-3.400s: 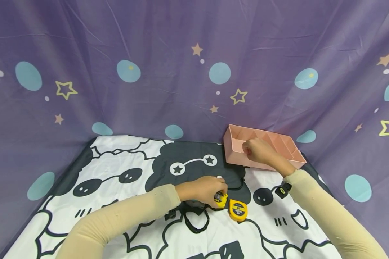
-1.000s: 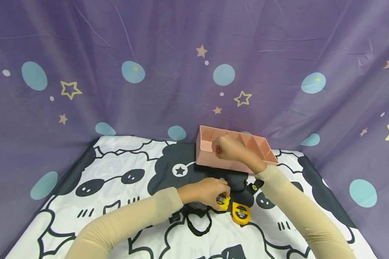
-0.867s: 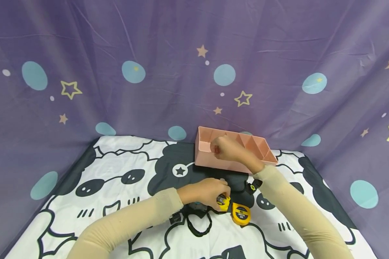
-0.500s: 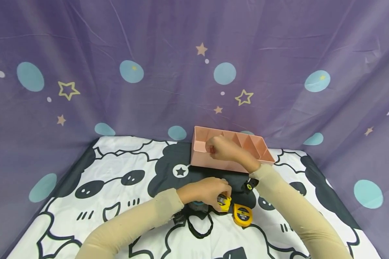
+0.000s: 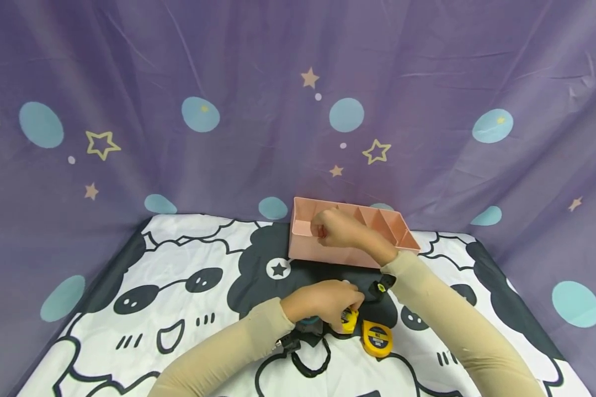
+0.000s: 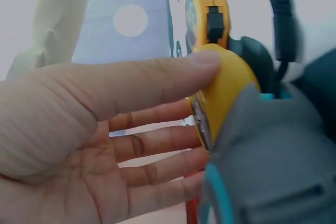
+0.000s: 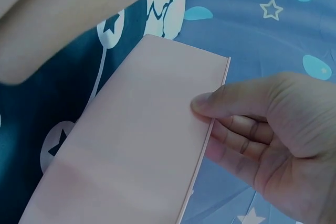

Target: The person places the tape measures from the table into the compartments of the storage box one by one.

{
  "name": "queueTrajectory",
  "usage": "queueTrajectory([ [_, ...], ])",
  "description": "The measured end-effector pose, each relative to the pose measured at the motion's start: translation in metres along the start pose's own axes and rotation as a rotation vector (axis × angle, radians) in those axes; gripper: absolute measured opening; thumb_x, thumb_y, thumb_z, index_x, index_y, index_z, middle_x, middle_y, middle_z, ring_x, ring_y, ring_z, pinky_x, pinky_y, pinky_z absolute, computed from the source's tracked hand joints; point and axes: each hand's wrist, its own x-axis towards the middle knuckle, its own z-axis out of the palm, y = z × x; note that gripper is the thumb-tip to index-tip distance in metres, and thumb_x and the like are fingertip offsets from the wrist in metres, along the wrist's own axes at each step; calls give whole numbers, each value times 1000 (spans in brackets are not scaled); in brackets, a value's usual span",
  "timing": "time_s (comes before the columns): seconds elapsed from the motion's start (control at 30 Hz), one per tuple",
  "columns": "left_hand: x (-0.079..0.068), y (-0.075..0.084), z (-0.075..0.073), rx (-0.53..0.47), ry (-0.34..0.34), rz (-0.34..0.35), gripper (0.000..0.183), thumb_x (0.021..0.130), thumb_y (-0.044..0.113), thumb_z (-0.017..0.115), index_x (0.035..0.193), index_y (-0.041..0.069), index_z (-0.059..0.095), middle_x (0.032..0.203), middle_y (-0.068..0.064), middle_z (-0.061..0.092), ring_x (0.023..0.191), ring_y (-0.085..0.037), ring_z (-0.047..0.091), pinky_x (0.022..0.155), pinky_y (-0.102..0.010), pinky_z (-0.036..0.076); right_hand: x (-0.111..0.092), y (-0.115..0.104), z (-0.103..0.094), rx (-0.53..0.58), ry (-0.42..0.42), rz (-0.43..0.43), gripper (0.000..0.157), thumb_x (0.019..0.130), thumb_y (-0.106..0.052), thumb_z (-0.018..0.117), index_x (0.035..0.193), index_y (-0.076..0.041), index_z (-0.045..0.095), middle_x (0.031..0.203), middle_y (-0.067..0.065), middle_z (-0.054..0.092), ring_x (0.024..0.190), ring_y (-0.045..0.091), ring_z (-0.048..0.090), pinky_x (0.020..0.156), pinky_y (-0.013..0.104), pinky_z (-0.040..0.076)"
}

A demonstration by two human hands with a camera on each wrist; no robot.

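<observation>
Right hand pinches the pink box; on its near side, the left hand pinches a yellow tape measure, crowded by a grey-teal item and second tape measure, its label unreadably small

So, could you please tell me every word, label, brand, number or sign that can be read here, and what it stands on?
No text can be read with certainty.
Loose yellow tape measure: lettering on its dark label, too small and blurred.
Held yellow tape measure: label partly covered, unreadable.
Pink box: none visible.
</observation>
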Motion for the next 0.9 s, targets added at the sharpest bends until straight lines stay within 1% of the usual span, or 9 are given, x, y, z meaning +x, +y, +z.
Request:
queueTrajectory([
  [0.03,1,1,0,-4,-7,-6,42,73,25,94,100,19,62,95,8,56,82,-6,49,69,-17,44,1,0,1,1,-2,0,18,75,11,71,73,-7,66,68,0,62,64,9,52,69,30,46],
  [0.2,3,0,-2,-43,-38,-26,43,72,22,95,98,19,61,93,8,53,80,-7,48,67,-18,43,7,-4,4,3,-12,-15,18,75,10,71,73,-7,66,67,0,61,64,8,51,73,35,45],
  [0.27,4,0,-3,-60,-41,-20,42,72,21,94,96,18,60,90,8,52,78,-7,47,65,-19,42,10,-5,4,3,-17,-18,17,76,9,71,74,-7,66,67,0,61,64,9,51,74,37,46],
  [0.4,6,-3,-4,-63,-39,1,42,73,20,94,93,17,58,85,8,49,74,-7,44,63,-19,38,17,-8,4,-5,-31,-18,17,76,9,71,73,-7,67,66,-2,59,63,9,51,78,42,42],
  [0.47,6,-3,-3,-68,-36,11,41,73,20,94,92,17,58,83,8,49,72,-7,44,63,-19,38,21,-11,6,-12,-40,-25,17,76,9,70,72,-8,66,66,-2,58,63,9,50,77,39,43],
  [0.57,5,-4,-2,-73,-28,23,41,72,21,94,91,17,58,79,8,48,69,-6,44,62,-19,38,27,-14,9,-8,-54,-41,17,76,10,68,72,-6,65,67,-1,57,64,9,49,67,29,43],
  [0.67,4,-5,-2,-72,-26,27,41,73,21,94,92,16,58,74,7,45,67,-6,43,60,-18,37,33,-16,12,0,-67,-59,16,76,12,66,72,-3,65,67,-1,53,63,10,45,59,21,37],
  [0.8,3,-5,-1,-62,-35,22,41,74,21,93,94,17,58,72,7,43,65,-7,43,59,-18,36,37,-17,14,9,-92,-60,15,76,13,66,73,-2,65,66,-1,50,62,10,42,57,19,34],
  [0.9,3,-5,-2,-78,-34,15,41,74,20,93,95,16,58,72,7,44,66,-7,45,59,-18,38,39,-17,16,-3,-102,-50,16,76,13,67,73,-3,65,67,-1,53,63,9,45,57,19,36],
])
